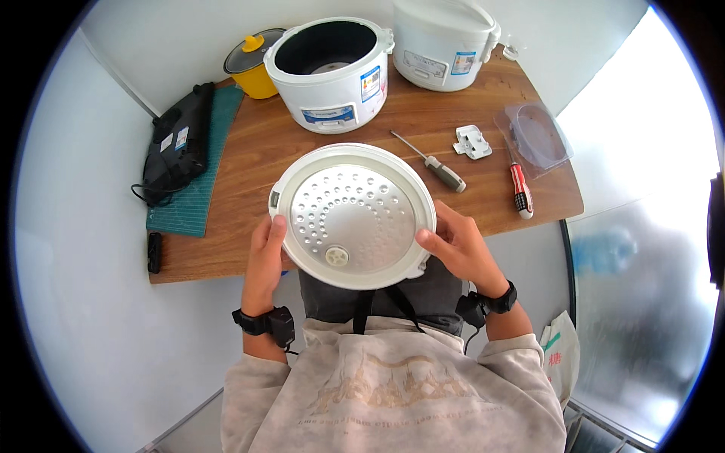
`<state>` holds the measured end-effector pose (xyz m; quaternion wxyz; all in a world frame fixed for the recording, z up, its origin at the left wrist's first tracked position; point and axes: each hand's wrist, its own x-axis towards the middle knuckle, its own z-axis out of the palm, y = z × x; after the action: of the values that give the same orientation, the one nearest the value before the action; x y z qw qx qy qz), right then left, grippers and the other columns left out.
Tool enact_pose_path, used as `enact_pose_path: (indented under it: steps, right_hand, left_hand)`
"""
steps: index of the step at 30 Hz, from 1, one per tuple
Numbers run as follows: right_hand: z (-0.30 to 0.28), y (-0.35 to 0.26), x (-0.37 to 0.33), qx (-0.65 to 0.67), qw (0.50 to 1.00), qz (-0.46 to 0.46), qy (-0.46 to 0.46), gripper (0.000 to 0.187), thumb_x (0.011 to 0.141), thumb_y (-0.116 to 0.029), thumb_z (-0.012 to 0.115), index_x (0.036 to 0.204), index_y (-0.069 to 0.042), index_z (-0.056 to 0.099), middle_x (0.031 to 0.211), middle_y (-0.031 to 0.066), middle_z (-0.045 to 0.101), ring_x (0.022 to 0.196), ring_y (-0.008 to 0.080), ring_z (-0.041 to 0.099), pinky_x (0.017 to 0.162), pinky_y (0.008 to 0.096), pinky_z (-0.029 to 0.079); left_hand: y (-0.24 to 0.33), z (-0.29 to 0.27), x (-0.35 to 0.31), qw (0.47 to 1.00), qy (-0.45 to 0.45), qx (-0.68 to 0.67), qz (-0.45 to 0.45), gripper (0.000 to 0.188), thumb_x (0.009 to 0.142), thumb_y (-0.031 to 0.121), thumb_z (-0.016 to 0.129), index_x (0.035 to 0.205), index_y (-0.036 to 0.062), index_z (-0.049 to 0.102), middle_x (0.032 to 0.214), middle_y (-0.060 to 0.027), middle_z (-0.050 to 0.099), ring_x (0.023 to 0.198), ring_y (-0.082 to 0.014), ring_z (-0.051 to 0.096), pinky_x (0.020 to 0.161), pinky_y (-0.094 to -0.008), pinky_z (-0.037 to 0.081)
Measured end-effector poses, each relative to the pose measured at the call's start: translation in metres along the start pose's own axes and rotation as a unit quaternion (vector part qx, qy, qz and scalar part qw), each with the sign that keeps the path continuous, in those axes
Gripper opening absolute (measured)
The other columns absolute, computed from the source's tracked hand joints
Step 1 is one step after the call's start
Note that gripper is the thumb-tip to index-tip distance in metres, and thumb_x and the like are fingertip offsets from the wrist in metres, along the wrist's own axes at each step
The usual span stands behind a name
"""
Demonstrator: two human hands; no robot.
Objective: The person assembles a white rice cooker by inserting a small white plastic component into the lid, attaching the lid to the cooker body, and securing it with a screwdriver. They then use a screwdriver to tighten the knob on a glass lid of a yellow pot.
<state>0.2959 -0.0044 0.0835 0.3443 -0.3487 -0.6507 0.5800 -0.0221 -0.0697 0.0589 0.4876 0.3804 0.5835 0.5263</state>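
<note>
Between both hands I hold a round white rice cooker lid [362, 215], its dimpled metal inner side facing up and a small round vent [337, 256] near its lower edge. My left hand [266, 245] grips the left rim, thumb on top. On the right rim is my right hand [457, 241], thumb over the edge and fingers underneath. The lid hangs over the table's front edge, above my lap. Behind it stands a white rice cooker body [332, 83] with its dark inside uncovered. A screwdriver with a grey-green handle [444, 173] lies just beyond the lid's right side.
A second white rice cooker [442, 49], closed, stands at the back right, and a yellow pot [257, 72] at the back left. On the right lie a white plastic part [473, 142], a red-black screwdriver [521, 192] and a clear plastic tray [538, 136]. A black device [180, 143] rests on a green mat [215, 166].
</note>
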Motion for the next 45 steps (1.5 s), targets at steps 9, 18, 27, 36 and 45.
enact_pose_path:
  steps: [9,18,27,36,45]
  right_hand:
    - [0.007,0.003,0.003,0.102,0.981,0.105,-0.129,0.060,0.106,-0.053,0.032,0.139,-0.006,0.048,0.113,0.0026,0.062,0.097,0.0078,0.057,0.084,0.0252,0.048]
    - [0.014,-0.003,0.028,0.054,0.983,0.010,-0.173,0.063,0.094,-0.026,0.065,0.146,0.000,0.042,0.137,0.0134,0.056,0.122,0.0193,0.051,0.104,0.0343,0.042]
    - [0.021,0.105,0.030,0.147,0.975,-0.050,-0.160,0.064,0.086,-0.014,0.076,0.141,0.001,0.046,0.133,0.0121,0.059,0.116,0.0200,0.056,0.098,0.0356,0.047]
    - [-0.050,0.030,0.021,0.335,0.935,-0.054,0.103,0.046,0.094,-0.012,0.063,0.135,0.002,0.049,0.127,0.0134,0.061,0.111,0.0217,0.061,0.094,0.0372,0.052]
    - [-0.058,-0.121,0.108,0.012,0.973,-0.123,0.196,0.030,0.102,-0.016,0.052,0.124,0.004,0.051,0.107,0.0160,0.068,0.086,0.0236,0.071,0.075,0.0333,0.062]
  left_hand:
    - [-0.013,0.006,0.005,0.991,0.043,-0.124,0.040,0.053,0.105,0.043,0.046,0.138,0.0012,0.047,0.126,-0.0125,0.061,0.110,-0.0202,0.062,0.092,-0.0370,0.055]
    - [-0.001,0.021,0.020,0.987,-0.014,-0.157,0.019,0.056,0.105,0.045,0.044,0.142,0.0029,0.045,0.131,-0.0121,0.058,0.116,-0.0217,0.059,0.097,-0.0390,0.052]
    - [0.034,0.043,0.034,0.990,-0.044,-0.133,-0.021,0.052,0.107,0.043,0.041,0.139,0.0032,0.049,0.122,-0.0072,0.063,0.103,-0.0147,0.065,0.087,-0.0315,0.056]
    - [0.031,0.022,0.044,0.987,-0.121,-0.105,0.004,0.045,0.106,0.043,0.040,0.128,0.0072,0.054,0.106,-0.0120,0.070,0.097,-0.0173,0.068,0.076,-0.0294,0.056]
    - [0.032,0.004,0.038,0.995,-0.096,-0.019,0.019,0.028,0.105,0.030,0.045,0.115,0.0086,0.060,0.103,-0.0083,0.070,0.091,-0.0145,0.067,0.071,-0.0273,0.055]
